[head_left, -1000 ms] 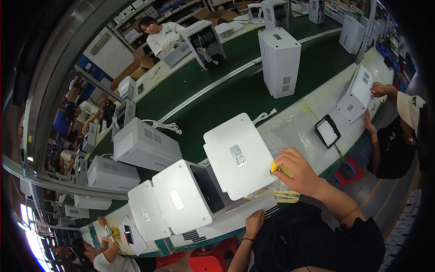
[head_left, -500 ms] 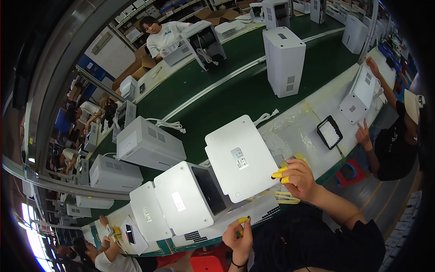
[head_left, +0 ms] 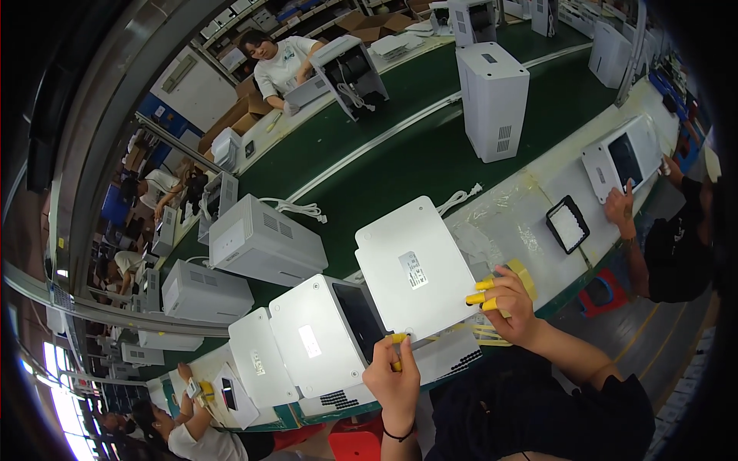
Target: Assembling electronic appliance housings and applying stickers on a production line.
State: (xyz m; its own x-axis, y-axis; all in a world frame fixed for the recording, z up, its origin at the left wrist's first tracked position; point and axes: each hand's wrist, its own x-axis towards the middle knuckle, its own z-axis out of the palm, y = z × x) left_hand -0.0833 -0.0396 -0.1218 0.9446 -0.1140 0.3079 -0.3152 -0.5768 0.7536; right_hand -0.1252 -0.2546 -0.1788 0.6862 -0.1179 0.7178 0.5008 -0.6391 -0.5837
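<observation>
In front of me a white appliance (head_left: 415, 261) lies with its flat, labelled face up. My left hand (head_left: 393, 376), with yellow finger covers, is closed in a pinch at its near corner. A small black pad is partly visible at the fingertips. My right hand (head_left: 509, 307), also in yellow finger covers, is closed in a pinch at the right corner, with a small dark pad at its fingertips. Sheets of black round pads (head_left: 465, 361) lie along the bench's near edge, and more black pads (head_left: 338, 399) sit farther left.
Two more white units (head_left: 311, 338) (head_left: 260, 361) stand to the left. A roll of yellow tape (head_left: 523, 278) is behind my right hand. On the right is a black-rimmed tray (head_left: 567, 224). Beyond runs a green conveyor (head_left: 384, 184) carrying white appliances (head_left: 493, 104). Co-workers sit around.
My left hand has moved up to the appliance's near corner. My right hand stays by the right corner. At right, a co-worker's unit has been turned, showing a dark opening.
</observation>
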